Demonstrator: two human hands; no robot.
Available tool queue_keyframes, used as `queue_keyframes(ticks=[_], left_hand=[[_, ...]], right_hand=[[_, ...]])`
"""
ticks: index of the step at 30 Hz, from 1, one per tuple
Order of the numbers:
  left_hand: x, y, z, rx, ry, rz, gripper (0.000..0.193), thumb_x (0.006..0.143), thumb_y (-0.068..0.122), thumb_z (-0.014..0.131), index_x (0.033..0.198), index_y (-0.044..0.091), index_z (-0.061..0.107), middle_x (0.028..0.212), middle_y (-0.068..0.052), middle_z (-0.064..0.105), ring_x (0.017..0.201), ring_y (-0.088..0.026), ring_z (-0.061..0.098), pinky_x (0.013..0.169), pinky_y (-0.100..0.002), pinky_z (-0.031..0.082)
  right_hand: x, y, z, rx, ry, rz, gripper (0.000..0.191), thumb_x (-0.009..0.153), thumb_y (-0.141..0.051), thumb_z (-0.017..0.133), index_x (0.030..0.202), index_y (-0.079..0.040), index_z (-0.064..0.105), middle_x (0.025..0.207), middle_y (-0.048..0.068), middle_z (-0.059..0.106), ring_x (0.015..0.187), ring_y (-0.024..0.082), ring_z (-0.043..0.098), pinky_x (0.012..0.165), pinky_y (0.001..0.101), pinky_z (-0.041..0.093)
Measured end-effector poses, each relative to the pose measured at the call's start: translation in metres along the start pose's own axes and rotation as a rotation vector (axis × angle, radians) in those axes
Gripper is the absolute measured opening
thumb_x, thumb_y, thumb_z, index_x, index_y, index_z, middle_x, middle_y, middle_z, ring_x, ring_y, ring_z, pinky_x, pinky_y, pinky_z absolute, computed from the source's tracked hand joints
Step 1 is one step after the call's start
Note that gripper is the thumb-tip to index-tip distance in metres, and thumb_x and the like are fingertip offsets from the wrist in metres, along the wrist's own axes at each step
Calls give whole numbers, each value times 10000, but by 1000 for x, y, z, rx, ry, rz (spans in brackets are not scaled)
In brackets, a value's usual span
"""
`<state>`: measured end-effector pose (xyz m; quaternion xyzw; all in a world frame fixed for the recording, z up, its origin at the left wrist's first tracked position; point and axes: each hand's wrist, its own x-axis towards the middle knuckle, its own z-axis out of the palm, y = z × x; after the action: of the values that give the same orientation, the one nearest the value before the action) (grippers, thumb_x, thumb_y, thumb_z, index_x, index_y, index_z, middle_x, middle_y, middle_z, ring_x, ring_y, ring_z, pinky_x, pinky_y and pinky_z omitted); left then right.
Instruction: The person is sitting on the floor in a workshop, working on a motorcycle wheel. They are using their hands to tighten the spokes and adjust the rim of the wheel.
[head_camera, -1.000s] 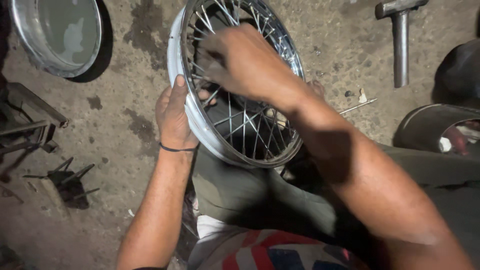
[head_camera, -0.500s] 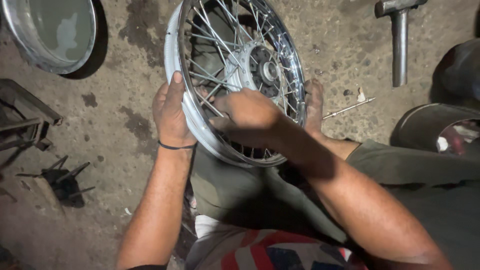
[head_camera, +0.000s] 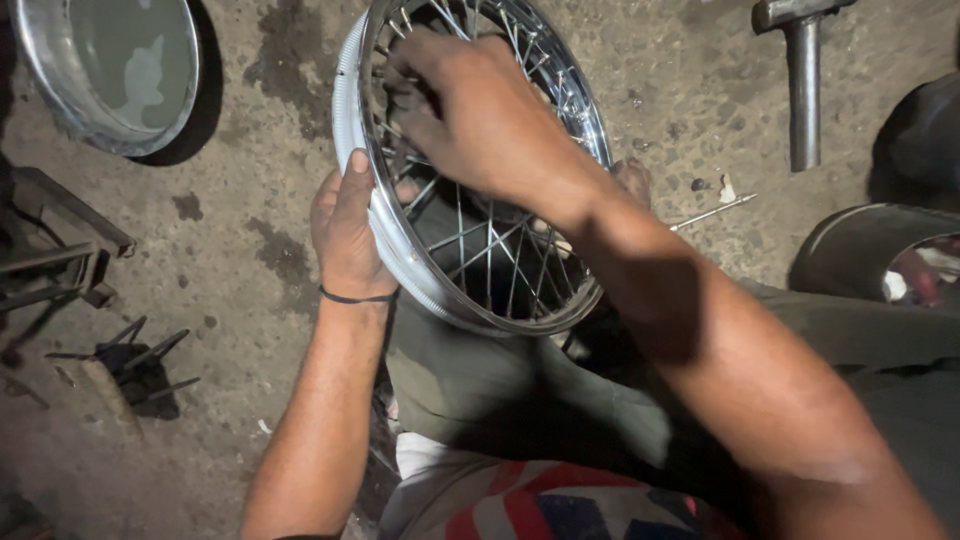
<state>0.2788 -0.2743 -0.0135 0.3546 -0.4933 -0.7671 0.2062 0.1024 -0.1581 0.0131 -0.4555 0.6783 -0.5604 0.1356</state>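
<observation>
Spokes fan across the chrome wheel rim (head_camera: 372, 215), which stands tilted on the person's lap, its plane leaning away toward the dirt floor (head_camera: 250, 210). The left hand (head_camera: 347, 235) grips the rim's near-left edge, thumb over the outer wall. The right hand (head_camera: 480, 120) reaches in from above over the spokes near the hub, fingers curled, probably pinching a spoke or nipple, though the grip is hidden. Both hands touch the wheel; the right is nearer its centre.
</observation>
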Motion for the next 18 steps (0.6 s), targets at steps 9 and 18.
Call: queue_keyframes(ticks=[9,18], left_hand=[[4,-1,-5,50,60,-28,383,1011,393,715,990,15,662,815,-56,658,701,-154,655,657,-280,535],[2,-4,-2,-22,54,-35,375,977,384,725,1067,24,672,870,-48,667,729,-136,650,683,-261,533]], right_hand=[[-41,6,2,224,-487,330,333,874,-274,790,723,-11,653,620,107,638,547,213,578,507,389,468],[4,26,-7,-179,-15,-274,255,842,-131,806,1029,26,731,938,178,714,842,360,686,763,452,536]])
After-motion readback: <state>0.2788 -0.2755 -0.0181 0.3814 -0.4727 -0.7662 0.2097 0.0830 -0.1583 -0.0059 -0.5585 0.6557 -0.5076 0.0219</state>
